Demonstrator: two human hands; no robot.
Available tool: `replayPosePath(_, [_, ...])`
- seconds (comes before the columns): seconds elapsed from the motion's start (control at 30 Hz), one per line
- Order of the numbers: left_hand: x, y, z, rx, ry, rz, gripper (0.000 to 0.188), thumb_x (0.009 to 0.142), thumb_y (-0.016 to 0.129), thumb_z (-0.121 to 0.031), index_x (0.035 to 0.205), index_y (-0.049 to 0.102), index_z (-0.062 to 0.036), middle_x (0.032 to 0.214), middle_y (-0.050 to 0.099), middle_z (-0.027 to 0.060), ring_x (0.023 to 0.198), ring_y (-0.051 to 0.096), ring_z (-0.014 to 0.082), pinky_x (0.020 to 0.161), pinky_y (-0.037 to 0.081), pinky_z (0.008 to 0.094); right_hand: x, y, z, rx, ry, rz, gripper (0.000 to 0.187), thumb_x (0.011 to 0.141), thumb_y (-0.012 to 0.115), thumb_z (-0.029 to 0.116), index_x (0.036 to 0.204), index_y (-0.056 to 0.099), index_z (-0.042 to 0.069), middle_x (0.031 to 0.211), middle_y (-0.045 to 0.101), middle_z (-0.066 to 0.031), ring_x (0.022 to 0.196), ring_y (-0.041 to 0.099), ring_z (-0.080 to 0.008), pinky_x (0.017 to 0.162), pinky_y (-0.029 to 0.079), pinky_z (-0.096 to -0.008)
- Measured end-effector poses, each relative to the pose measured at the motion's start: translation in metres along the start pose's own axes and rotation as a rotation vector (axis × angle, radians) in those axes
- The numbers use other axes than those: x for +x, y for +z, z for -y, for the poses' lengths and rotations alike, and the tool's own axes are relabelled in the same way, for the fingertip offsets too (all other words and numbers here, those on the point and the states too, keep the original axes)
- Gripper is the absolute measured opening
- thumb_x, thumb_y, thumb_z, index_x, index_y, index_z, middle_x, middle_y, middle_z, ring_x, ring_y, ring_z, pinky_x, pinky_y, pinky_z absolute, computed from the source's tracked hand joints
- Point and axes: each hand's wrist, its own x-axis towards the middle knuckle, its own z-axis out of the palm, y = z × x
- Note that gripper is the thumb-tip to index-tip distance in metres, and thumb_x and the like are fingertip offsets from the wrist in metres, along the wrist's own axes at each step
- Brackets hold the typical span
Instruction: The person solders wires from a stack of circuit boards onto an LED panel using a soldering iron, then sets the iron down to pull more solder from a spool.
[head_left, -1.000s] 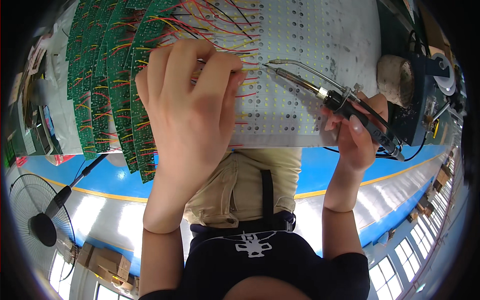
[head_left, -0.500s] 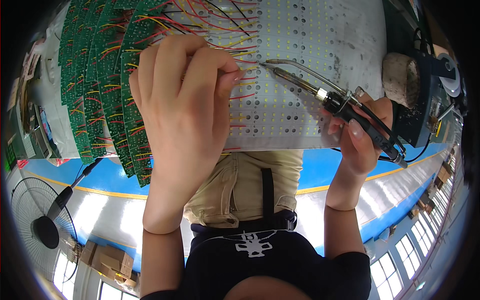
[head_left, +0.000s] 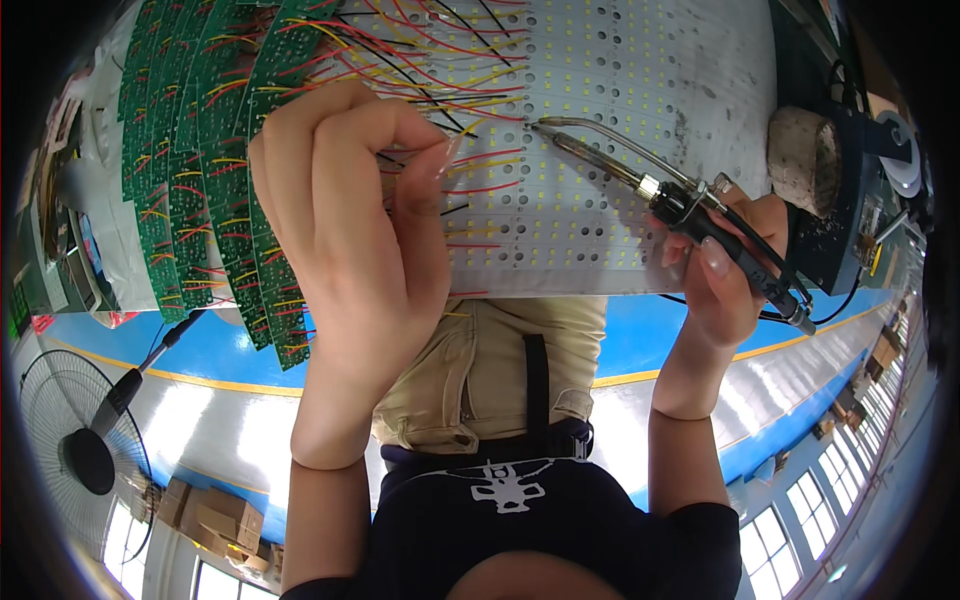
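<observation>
My right hand (head_left: 735,265) is wrapped round a black-handled soldering iron (head_left: 690,215) with a thin curved metal tube alongside its shaft. The iron's tip points left and sits at the ends of the wires on a white LED board (head_left: 590,185). My left hand (head_left: 350,210) is closed in a pinch of thumb and forefinger on a yellow wire (head_left: 470,128), left of the tip. Red, yellow and black wires run from green circuit boards (head_left: 270,200) under and past my left hand to the white board. The palm side of my left hand is hidden.
A brownish block (head_left: 803,165) stands beside a dark box (head_left: 860,200) at the right, near a white spool (head_left: 900,165). A standing fan (head_left: 88,460) is at the lower left, with cardboard boxes (head_left: 225,525) on the floor behind it.
My left hand has drawn back to the left, away from the iron's tip, with the yellow wire now showing at its fingertips. The white board has shifted slightly. My right hand has hardly moved.
</observation>
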Motion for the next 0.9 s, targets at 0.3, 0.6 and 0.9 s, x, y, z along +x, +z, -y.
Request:
replayPosePath(0.3, [-0.002,0.002,0.003,0.004,0.017,-0.018,0.010,0.078,0.050,0.006,0.086,0.048,0.0007,0.090,0.049,0.0116,0.085,0.046,0.0231,0.075,0.037,0.0305,0.000,0.000,0.001,-0.010,-0.001,-0.006,0.024,0.072,0.063,0.006,0.083,0.043,0.000,0.076,0.051,-0.0142,0.060,0.055,-0.0163,0.052,0.047,-0.0260])
replayPosePath(0.6, [-0.003,0.004,0.008,-0.004,0.059,-0.016,0.013,0.077,0.050,0.006,0.088,0.046,0.0002,0.090,0.048,0.0119,0.087,0.045,0.0234,0.074,0.037,0.0305,0.000,0.000,-0.001,0.012,0.011,0.010,0.024,0.071,0.063,0.005,0.083,0.043,0.000,0.077,0.052,-0.0147,0.060,0.054,-0.0160,0.053,0.047,-0.0260])
replayPosePath(0.9, [0.000,0.003,0.005,-0.032,0.041,-0.036,0.011,0.077,0.050,0.005,0.087,0.046,-0.0004,0.088,0.049,0.0114,0.080,0.043,0.0232,0.067,0.037,0.0294,0.002,-0.007,0.007,0.195,0.052,-0.043,0.020,0.073,0.057,0.012,0.084,0.043,0.001,0.069,0.054,-0.0168,0.055,0.052,-0.0195,0.056,0.047,-0.0343])
